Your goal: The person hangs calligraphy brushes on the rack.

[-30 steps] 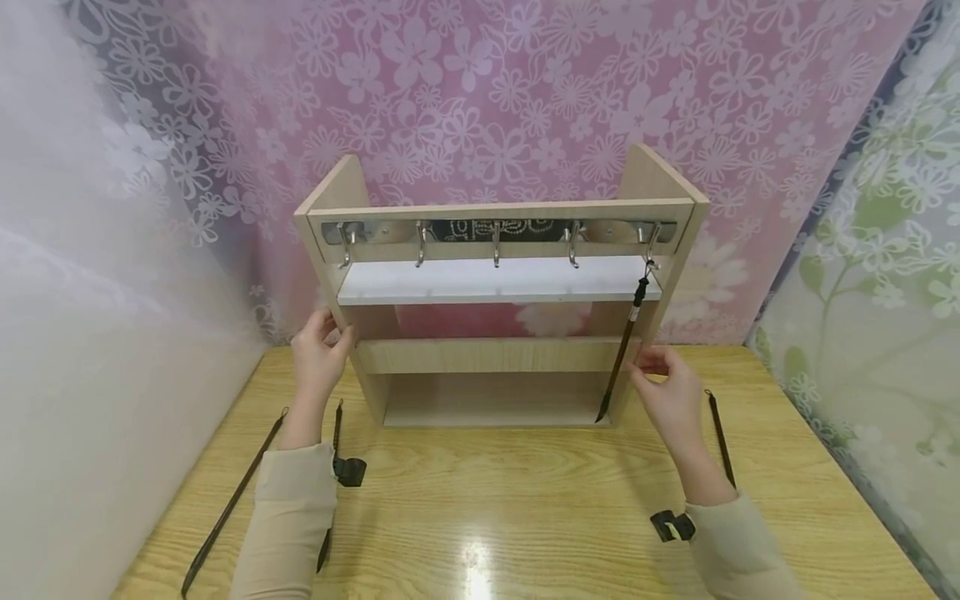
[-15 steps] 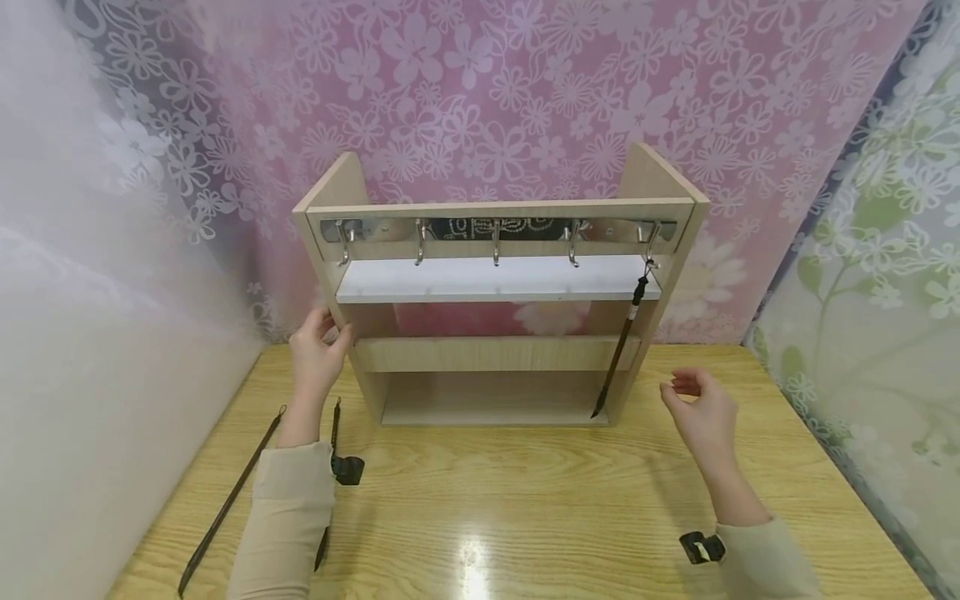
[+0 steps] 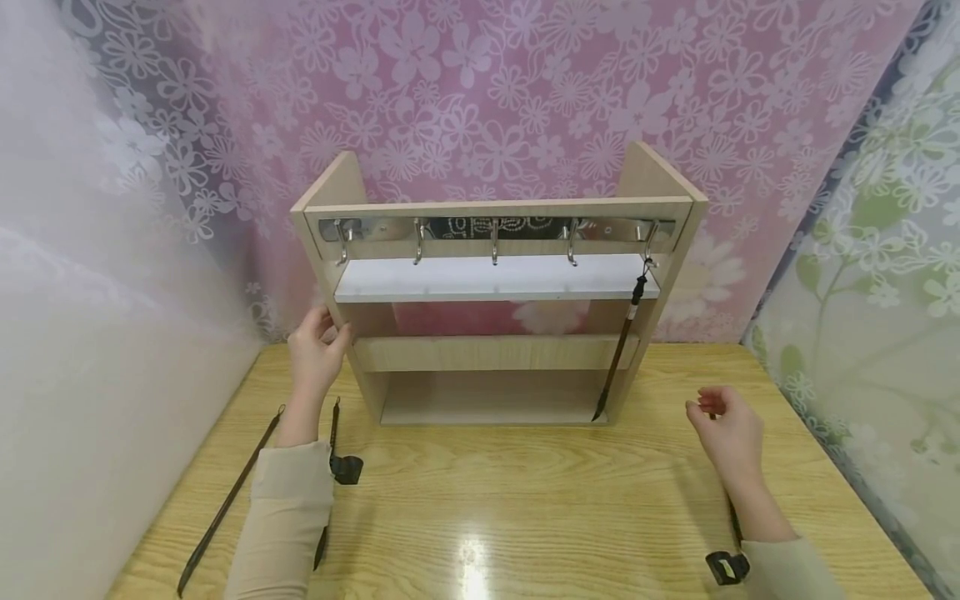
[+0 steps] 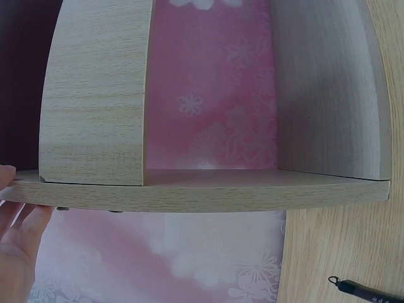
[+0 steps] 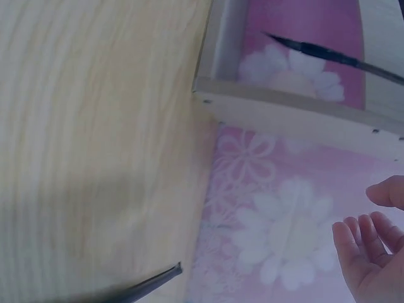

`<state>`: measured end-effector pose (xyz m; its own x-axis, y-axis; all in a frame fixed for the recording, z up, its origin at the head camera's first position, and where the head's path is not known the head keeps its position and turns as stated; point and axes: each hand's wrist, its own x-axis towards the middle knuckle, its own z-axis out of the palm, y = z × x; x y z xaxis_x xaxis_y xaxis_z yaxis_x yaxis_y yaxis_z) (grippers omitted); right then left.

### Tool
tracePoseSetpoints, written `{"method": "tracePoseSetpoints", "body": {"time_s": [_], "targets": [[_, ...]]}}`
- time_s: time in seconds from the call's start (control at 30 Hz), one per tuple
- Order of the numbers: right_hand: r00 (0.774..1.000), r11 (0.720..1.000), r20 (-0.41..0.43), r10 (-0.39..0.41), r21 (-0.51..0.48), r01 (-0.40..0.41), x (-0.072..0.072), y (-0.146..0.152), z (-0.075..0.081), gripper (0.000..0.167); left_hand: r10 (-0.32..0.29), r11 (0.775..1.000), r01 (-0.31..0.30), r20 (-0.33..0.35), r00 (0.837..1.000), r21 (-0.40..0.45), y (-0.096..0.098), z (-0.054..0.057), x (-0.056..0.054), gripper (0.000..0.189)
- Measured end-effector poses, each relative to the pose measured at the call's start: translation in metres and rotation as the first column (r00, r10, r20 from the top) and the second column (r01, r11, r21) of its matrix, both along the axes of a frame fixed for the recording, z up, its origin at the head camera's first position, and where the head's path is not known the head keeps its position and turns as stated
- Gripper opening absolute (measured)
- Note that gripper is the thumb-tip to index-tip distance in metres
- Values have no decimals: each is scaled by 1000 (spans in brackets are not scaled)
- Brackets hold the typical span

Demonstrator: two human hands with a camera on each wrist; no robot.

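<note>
My left hand [image 3: 317, 354] grips the left side panel [image 4: 189, 198] of the rack [image 3: 495, 354], thumb one side, fingers the other. Right hand [image 3: 731, 433] holds nothing, fingers loosely bent, near the right-hand brush [image 5: 151, 283] on the table [image 3: 480, 475]. Head view: my wrist partly covers that brush, so a blind grab could roll it. Hung brush [image 3: 621, 350] leans on a thin loop [image 3: 647, 267] from the rightmost hook [image 3: 651, 242]; jerking the rack could slip it. Two more brushes, outer [image 3: 232, 500] and inner [image 3: 334, 421], lie by my left sleeve [image 3: 281, 508]; a careless sweep could scatter them.
</note>
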<state>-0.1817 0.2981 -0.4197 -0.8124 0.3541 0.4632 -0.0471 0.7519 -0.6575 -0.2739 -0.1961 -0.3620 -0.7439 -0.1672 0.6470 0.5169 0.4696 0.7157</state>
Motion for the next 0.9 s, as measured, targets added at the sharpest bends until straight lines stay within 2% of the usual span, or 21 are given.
{"method": "tracePoseSetpoints", "body": {"time_s": [0.27, 0.57, 0.9], "targets": [[999, 999, 50, 1, 47, -4, 8, 14, -9, 18, 11, 1000, -11, 29, 1000, -18, 0, 0, 2, 28], [994, 998, 110, -23, 66, 15, 11, 25, -23, 19, 2, 1000, -1, 21, 1000, -13, 0, 1, 3, 28], [982, 996, 187, -8, 91, -9, 15, 38, -40, 23, 20, 1000, -19, 21, 1000, -18, 0, 2, 3, 28]]}}
